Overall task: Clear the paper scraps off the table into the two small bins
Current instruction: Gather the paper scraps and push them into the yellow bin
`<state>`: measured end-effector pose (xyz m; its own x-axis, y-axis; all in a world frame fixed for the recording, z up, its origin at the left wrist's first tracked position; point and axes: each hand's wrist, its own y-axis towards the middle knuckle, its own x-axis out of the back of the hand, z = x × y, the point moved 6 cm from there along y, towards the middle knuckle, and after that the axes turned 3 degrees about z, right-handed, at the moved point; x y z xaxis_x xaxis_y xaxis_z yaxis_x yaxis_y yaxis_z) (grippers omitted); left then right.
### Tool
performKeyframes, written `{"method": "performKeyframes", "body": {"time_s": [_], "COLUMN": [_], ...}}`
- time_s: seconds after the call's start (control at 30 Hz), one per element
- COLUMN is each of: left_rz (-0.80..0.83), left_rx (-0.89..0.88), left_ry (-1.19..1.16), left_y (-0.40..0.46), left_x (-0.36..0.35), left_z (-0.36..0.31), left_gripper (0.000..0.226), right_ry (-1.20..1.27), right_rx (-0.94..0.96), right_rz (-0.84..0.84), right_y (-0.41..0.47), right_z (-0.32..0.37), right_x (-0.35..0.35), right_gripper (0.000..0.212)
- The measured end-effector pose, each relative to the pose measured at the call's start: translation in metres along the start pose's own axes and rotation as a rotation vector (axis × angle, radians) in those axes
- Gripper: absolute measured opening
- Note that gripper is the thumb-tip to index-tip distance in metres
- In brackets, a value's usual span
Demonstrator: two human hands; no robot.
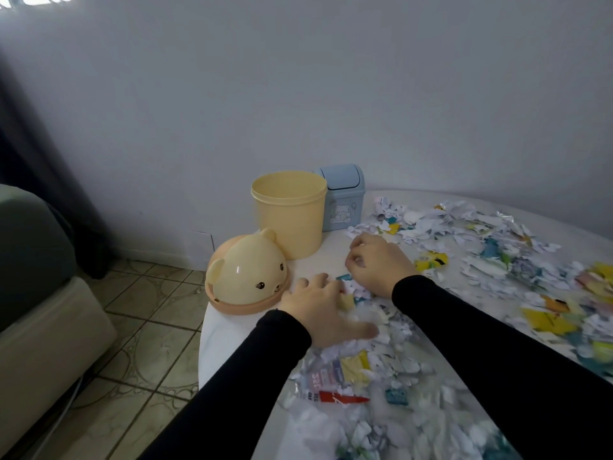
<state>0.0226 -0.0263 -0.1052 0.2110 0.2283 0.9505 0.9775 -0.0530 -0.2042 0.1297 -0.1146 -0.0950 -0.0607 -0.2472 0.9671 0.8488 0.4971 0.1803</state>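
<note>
The right hand (pixel 378 260) has its grip drawn together, fingertips curled in and pinching at small paper scraps (pixel 464 267) on the worktop (pixel 331 257); exactly what sits between the fingers is too small to tell. The left hand (pixel 323 310) lies palm down with fingers spread wide apart, pressing flat on the near heap of scraps, clamped on nothing. Both arms wear black sleeves.

The scraps are torn white, yellow, teal and printed bits, strewn across most of the worktop with no common direction. At the far left corner stands the yellow bin (pixel 288 214), upright, mouth open upward. Its bear-face lid (pixel 247 277) rests beside it near the worktop's edge, tilted, face toward the camera. The blue bin (pixel 343 197), lid shut, stands upright just behind the yellow one.
</note>
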Motion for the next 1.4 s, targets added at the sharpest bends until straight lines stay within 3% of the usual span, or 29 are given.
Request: {"method": "performKeyframes", "body": {"time_s": [0.1,0.23,0.43,0.7,0.83,0.93,1.0,1.13,1.4], "left_rz": [0.004,-0.172,-0.307,-0.404,-0.487,-0.556,-0.599,-0.691,-0.771], "left_rx": [0.013,0.012,0.052,0.087,0.092,0.086,0.096,0.068,0.031], "left_ry": [0.037,0.007,-0.041,-0.268,-0.421,-0.536,-0.627,-0.798,-0.917], "left_y": [-0.006,0.002,0.016,0.024,0.02,0.016,0.016,0.015,0.009], "left_x": [-0.016,-0.02,-0.011,0.005,0.018,0.03,0.036,0.046,0.075], "left_z": [-0.003,-0.001,0.006,0.014,0.016,0.019,0.024,0.026,0.02], "left_gripper": [0.109,0.077,0.039,0.023,0.021,0.007,0.01,0.038,0.032], "right_ry": [0.043,0.052,0.064,0.017,0.164,0.301,0.391,0.528,0.676], "right_rx": [0.003,-0.032,-0.127,-0.21,-0.227,-0.248,-0.273,-0.283,-0.274], "right_rz": [0.072,0.091,0.09,0.054,-0.026,-0.139,-0.205,-0.279,-0.364], "right_y": [-0.011,-0.02,-0.02,-0.014,-0.014,-0.012,-0.01,-0.005,0.007], "right_z": [0.0,-0.005,-0.005,-0.007,-0.012,-0.015,-0.019,-0.017,-0.002], "right_x": [-0.01,-0.02,-0.019,-0.017,-0.003,0.01,0.019,0.03,0.054], "right_gripper": [0.035,0.045,0.04,0.039,0.041,0.043,0.044,0.041,0.047]}}
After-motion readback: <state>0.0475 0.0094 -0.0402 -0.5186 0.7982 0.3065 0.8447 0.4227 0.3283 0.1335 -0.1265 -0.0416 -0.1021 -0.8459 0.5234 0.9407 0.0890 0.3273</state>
